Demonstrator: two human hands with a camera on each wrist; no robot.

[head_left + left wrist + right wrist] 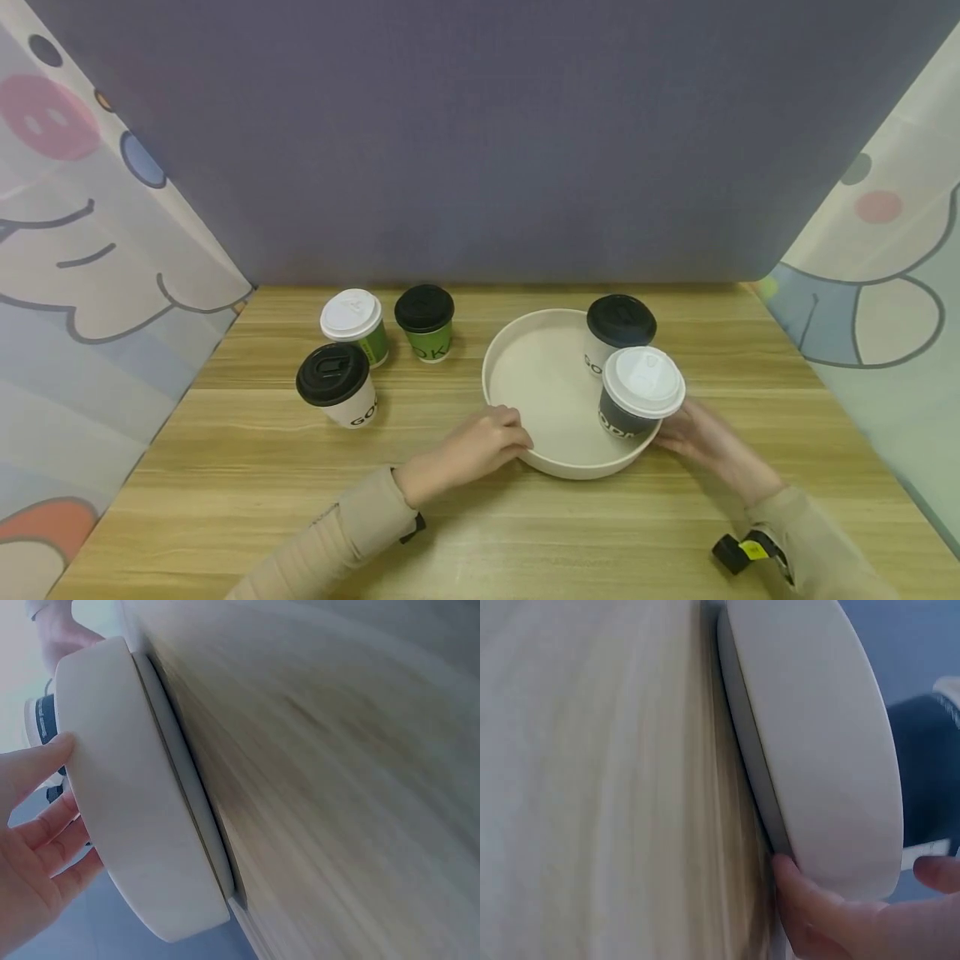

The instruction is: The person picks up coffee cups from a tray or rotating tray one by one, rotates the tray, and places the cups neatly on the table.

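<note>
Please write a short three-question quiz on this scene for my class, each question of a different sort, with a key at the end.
1. Count: how many cups stand in the round cream tray?

2. True or false: the left hand rests on a cup's lid.

3. Multiple choice: what colour is the lid on the tapered dark grey cup beside the right hand?
A. Black
B. White
C. Green

Key:
1. Two: the dark grey cup and a white cup with a black lid.
2. False: it grips the tray's rim.
3. B.
</note>
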